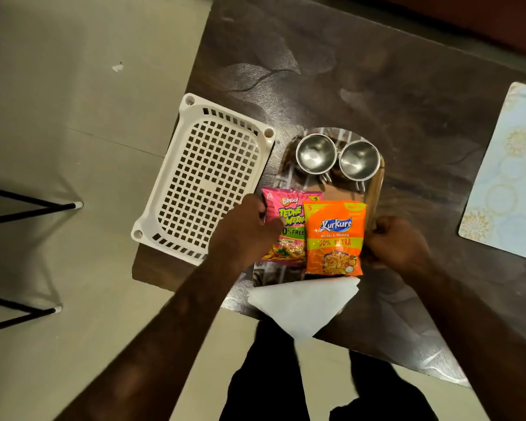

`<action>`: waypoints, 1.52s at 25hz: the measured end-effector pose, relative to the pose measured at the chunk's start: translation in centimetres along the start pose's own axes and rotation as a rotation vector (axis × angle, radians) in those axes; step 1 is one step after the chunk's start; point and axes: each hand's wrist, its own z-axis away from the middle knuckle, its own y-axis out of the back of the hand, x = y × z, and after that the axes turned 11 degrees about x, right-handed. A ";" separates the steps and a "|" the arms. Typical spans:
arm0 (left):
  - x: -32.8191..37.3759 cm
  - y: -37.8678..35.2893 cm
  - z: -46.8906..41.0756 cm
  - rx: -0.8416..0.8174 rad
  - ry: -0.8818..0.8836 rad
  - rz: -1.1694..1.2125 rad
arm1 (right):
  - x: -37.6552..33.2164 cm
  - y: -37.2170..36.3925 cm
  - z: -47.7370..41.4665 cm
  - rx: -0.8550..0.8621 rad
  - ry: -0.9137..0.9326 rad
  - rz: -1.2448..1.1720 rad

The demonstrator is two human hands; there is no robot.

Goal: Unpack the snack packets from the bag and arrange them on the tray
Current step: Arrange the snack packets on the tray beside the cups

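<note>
A shiny steel tray (pixel 286 165) lies on the dark table. Two snack packets lie side by side on its near half: a pink Bingo packet (pixel 287 220) on the left and an orange Kurkure packet (pixel 334 238) on the right, overlapping the pink one's edge. My left hand (pixel 246 232) grips the pink packet's left edge. My right hand (pixel 398 244) is closed at the tray's right rim beside the orange packet; what its fingers hold is hidden. No bag is in view.
Two steel cups (pixel 315 153) (pixel 359 159) stand at the tray's far end. A white folded napkin (pixel 304 302) lies at the tray's near end, over the table edge. A white perforated plastic basket (pixel 207 177) sits left of the tray, a patterned mat (pixel 507 177) at right.
</note>
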 end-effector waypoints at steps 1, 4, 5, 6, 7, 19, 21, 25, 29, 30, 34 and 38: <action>0.3 -0.5 0.1 0.003 0.023 -0.040 | 0.1 0.0 0.0 0.000 -0.009 -0.019; 0.5 -1.4 0.0 0.034 0.074 -0.083 | 0.3 0.0 0.5 0.080 0.016 -0.066; 0.5 -1.5 0.0 0.034 0.075 -0.087 | 0.4 0.1 0.8 0.168 0.067 -0.024; 0.5 -1.6 -0.1 0.026 0.070 -0.082 | 0.4 0.2 1.2 0.265 0.130 0.025; 0.5 -1.6 0.0 0.019 0.058 -0.071 | 0.3 0.3 1.6 0.328 0.186 0.031; -1.3 1.4 -0.1 -0.006 0.085 0.247 | -2.7 -1.0 3.0 0.008 0.229 -0.449; -2.4 3.7 -0.1 -0.015 0.101 0.327 | -3.9 -0.8 3.5 -0.036 0.243 -0.506; -5.3 9.3 -0.6 0.091 0.161 0.364 | -7.3 -1.3 4.5 -0.096 0.220 -0.562; -6.9 12.5 -2.3 0.213 0.223 0.150 | -11.4 -4.4 5.7 -0.131 0.156 -0.581; -7.0 12.7 -2.7 0.212 0.227 0.110 | -12.1 -5.2 5.9 -0.127 0.158 -0.559; -7.5 12.3 -4.0 0.186 0.218 -0.065 | -14.1 -7.7 6.7 -0.094 0.115 -0.604; -7.7 10.8 -4.4 0.206 0.216 -0.141 | -14.4 -8.2 6.9 -0.147 0.061 -0.646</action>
